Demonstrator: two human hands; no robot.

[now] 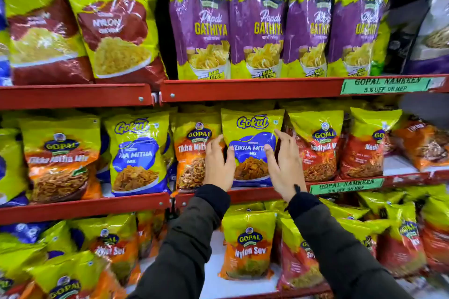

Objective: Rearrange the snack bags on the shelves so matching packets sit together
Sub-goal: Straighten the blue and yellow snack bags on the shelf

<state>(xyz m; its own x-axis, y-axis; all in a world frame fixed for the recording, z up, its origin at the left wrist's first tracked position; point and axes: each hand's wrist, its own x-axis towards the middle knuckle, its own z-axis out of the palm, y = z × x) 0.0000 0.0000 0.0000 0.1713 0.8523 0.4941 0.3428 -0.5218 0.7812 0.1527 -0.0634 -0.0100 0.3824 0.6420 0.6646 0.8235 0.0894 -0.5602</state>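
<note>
A yellow-and-blue Gokul Tikha Mitha Mix bag [251, 133] stands upright on the middle red shelf [80, 209]. My left hand [217, 165] presses its left edge with the thumb on the front. My right hand [285, 167] clasps its right edge, thumb on the front and fingers along the side. A matching Gokul bag [138, 153] stands further left. Between the two sits an orange Gopal Tikha Mitha bag [192, 153], partly covered by my left hand. Another orange one [60, 160] is at the left. Red Gopal Nadiyadi Mix bags [318, 150] stand to the right.
The top shelf holds purple Papdi Gathiya bags [201, 26] and red Nylon bags [116, 31]. The bottom shelf carries Gopal Nylon Sev bags [247, 247], some leaning. A green price label [346, 187] is stuck on the shelf edge by my right wrist.
</note>
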